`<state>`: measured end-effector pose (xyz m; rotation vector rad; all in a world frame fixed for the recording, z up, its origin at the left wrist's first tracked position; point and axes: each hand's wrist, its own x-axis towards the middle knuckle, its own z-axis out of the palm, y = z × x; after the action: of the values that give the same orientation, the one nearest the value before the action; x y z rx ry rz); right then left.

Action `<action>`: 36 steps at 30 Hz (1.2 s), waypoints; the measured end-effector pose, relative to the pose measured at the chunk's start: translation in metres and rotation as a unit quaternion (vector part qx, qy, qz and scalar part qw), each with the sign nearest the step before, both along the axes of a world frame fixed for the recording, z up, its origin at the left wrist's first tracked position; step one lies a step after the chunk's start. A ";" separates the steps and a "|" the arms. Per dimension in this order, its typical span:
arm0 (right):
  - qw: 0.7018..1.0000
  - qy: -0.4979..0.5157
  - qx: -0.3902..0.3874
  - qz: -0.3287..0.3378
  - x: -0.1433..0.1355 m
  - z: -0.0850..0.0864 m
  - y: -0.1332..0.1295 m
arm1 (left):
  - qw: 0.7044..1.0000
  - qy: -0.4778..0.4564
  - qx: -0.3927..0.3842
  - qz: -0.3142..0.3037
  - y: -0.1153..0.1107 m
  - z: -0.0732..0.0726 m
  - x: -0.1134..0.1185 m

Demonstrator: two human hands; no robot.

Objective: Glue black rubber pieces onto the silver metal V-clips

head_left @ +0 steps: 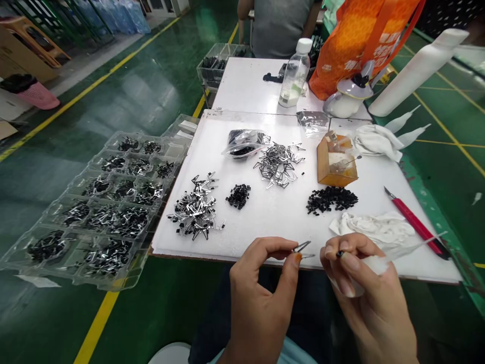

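My left hand (261, 293) pinches a small V-shaped metal clip (303, 246) between thumb and forefinger, its two prongs pointing right. Close beside it, my right hand (364, 283) is closed, with a tiny black cap (339, 254) between thumb and fingertip. A white dropper bottle (377, 264) with a long thin nozzle also rests in that hand; its body is mostly hidden by fingers. On the white table (265, 222) lie a pile of bare metal clips (278, 164), two heaps of black caps (238, 196) (331, 199), and a pile of clips with black tips (196, 208).
Left of the table is a transparent compartment tray (76, 230) of parts. A wooden box (337, 162), a red utility knife (415, 222), white cloths (373, 227) and a plastic bag (244, 144) lie on the table. Behind stand a bottle (295, 76), an orange bag (348, 45) and another person (282, 28).
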<state>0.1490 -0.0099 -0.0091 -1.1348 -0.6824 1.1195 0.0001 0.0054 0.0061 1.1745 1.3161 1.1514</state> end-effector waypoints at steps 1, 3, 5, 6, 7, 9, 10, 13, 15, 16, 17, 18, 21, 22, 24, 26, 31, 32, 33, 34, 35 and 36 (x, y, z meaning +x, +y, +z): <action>1.000 -0.007 0.003 -0.007 -0.001 0.000 0.000 | 1.000 0.007 0.004 0.001 -0.001 0.000 0.001; 0.999 -0.020 0.014 -0.025 -0.004 -0.001 -0.002 | 1.000 0.014 0.005 0.010 -0.003 0.001 0.002; 0.998 -0.038 0.030 -0.041 -0.006 -0.003 -0.004 | 1.000 0.013 0.002 0.015 -0.004 0.002 0.004; 0.997 -0.052 0.040 -0.043 -0.007 -0.005 -0.005 | 1.000 0.010 0.001 0.018 -0.004 0.002 0.005; 0.996 -0.069 0.048 -0.040 -0.007 -0.007 -0.006 | 1.000 0.006 0.002 0.019 -0.004 0.002 0.005; 0.992 -0.108 0.059 -0.022 -0.007 -0.011 -0.008 | 1.000 -0.005 0.002 0.009 -0.004 0.002 0.006; 0.990 -0.126 0.056 -0.012 -0.007 -0.013 -0.008 | 1.000 -0.013 0.002 0.004 -0.004 0.002 0.006; 0.984 -0.172 0.043 0.003 -0.005 -0.019 -0.008 | 0.999 -0.029 0.003 -0.019 -0.004 0.002 0.005; 0.978 -0.201 0.052 0.012 -0.004 -0.022 -0.007 | 0.999 -0.034 0.001 -0.024 -0.004 0.003 0.006; 0.975 -0.214 0.062 0.018 -0.003 -0.023 -0.007 | 0.999 -0.038 -0.001 -0.024 -0.005 0.003 0.006; 0.972 -0.224 0.071 0.021 -0.002 -0.024 -0.006 | 0.999 -0.042 -0.002 -0.021 -0.005 0.003 0.006; 0.970 -0.232 0.076 0.021 -0.001 -0.024 -0.006 | 0.999 -0.047 -0.003 -0.017 -0.006 0.003 0.007; 0.966 -0.244 0.086 0.013 0.000 -0.025 -0.005 | 0.998 -0.057 -0.001 -0.010 -0.007 0.003 0.009; 0.965 -0.246 0.090 0.011 0.000 -0.025 -0.005 | 0.998 -0.058 0.000 -0.011 -0.007 0.003 0.009; 0.964 -0.250 0.090 0.011 -0.001 -0.024 -0.004 | 0.998 -0.059 0.002 -0.012 -0.007 0.003 0.009; 0.963 -0.254 0.087 0.010 -0.001 -0.023 -0.004 | 0.998 -0.059 0.005 -0.015 -0.007 0.003 0.009; 0.961 -0.256 0.104 0.010 -0.002 -0.022 -0.005 | 0.998 -0.060 0.015 -0.012 -0.006 0.004 0.010; 0.962 -0.254 0.099 0.015 -0.002 -0.022 -0.005 | 0.998 -0.060 0.017 -0.010 -0.006 0.004 0.010; 0.963 -0.252 0.093 0.018 -0.001 -0.022 -0.005 | 0.998 -0.059 0.019 -0.008 -0.006 0.005 0.010; 0.963 -0.252 0.089 0.019 -0.001 -0.022 -0.005 | 0.998 -0.058 0.021 -0.005 -0.006 0.005 0.011; 0.963 -0.253 0.089 0.018 -0.001 -0.021 -0.004 | 0.998 -0.057 0.022 -0.004 -0.005 0.006 0.011; 0.963 -0.256 0.088 0.015 -0.001 -0.021 -0.004 | 0.998 -0.055 0.024 -0.003 -0.005 0.006 0.011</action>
<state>0.1482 -0.0141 -0.0303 -1.2716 -1.1798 0.7701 0.0109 0.0002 0.0124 1.1315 1.2074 1.2322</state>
